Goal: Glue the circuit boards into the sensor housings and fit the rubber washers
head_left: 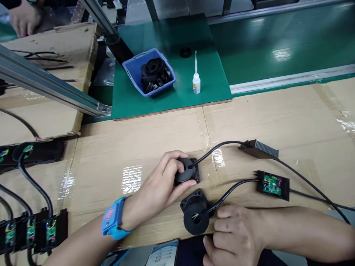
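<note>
My left hand [159,183], with a blue wrist strap [113,219], has its thumb and fingers closed round a black round housing with a square flange [187,170]. A black cable runs from that housing to a ribbed black box [259,149]. Closer to me, a second black round housing [196,220] shows thin coloured wires in its centre hole. Its cable leads to an open black box with a green circuit board [272,184]. My right hand [235,234] is curled just right of this second housing, below its cable. What its fingers hold, if anything, is hidden.
A blue bin [169,82] of black rings and a white dropper bottle [196,83] stand on a green board [177,101]. One black ring [185,52] lies behind. Cabled circuit boards [30,231] sit at left, below a metal post [55,79]. Another person's hand [24,18] is at upper left.
</note>
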The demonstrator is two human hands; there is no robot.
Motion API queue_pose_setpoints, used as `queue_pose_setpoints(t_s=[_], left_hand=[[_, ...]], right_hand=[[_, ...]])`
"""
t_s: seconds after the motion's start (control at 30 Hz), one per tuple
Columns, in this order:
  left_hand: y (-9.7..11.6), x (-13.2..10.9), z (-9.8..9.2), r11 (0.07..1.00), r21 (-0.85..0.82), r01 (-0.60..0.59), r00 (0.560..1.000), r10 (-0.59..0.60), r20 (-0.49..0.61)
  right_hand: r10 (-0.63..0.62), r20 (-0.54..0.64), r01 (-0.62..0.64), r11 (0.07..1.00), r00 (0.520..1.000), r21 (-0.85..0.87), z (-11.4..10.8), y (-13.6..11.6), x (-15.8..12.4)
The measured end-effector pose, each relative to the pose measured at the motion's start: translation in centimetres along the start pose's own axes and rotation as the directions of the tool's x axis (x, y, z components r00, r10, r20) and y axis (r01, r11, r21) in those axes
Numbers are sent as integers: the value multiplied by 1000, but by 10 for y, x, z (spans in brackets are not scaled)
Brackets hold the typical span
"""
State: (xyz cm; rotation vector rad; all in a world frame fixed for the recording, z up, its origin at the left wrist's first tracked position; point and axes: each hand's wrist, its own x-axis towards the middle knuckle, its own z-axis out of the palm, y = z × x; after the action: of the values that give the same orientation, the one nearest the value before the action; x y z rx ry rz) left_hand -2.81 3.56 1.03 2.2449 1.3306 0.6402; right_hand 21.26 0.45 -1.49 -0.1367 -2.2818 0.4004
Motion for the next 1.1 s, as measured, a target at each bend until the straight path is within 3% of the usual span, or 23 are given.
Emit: queue_pose_setpoints(t_s=[0.17, 0.3, 0.4, 0.5, 0.67, 0.93, 1.1], left_hand=[[-15, -4, 9, 966, 106, -235, 965, 245, -93], [-17, -7, 6, 883, 296, -364, 878, 431, -207], [-14, -11, 2, 807, 457, -375, 831, 511, -221], [-12, -15, 2, 777, 505, -376, 822, 531, -205], [-7, -16, 1, 808, 426, -407, 863, 493, -110], [-7, -16, 1, 837, 394, -380, 875, 463, -140], [-17, -23, 6, 815, 414, -405, 843, 508, -176]], right_hand=[[-18, -4, 18, 1000, 1000, -7, 1, 3, 2], [-18, -27, 18, 1000, 999, -11, 1, 5, 4], [-13, -8, 13, 1000, 1000, 2, 1, 6, 4], [-4, -4, 4, 1000, 1000, 12, 0, 6, 3], [23, -15, -23, 1000, 1000, 20, 0, 7, 3], [34, 2, -34, 998, 999, 43, 1, 7, 2], [54, 42, -56, 998, 998, 42, -2, 7, 1]])
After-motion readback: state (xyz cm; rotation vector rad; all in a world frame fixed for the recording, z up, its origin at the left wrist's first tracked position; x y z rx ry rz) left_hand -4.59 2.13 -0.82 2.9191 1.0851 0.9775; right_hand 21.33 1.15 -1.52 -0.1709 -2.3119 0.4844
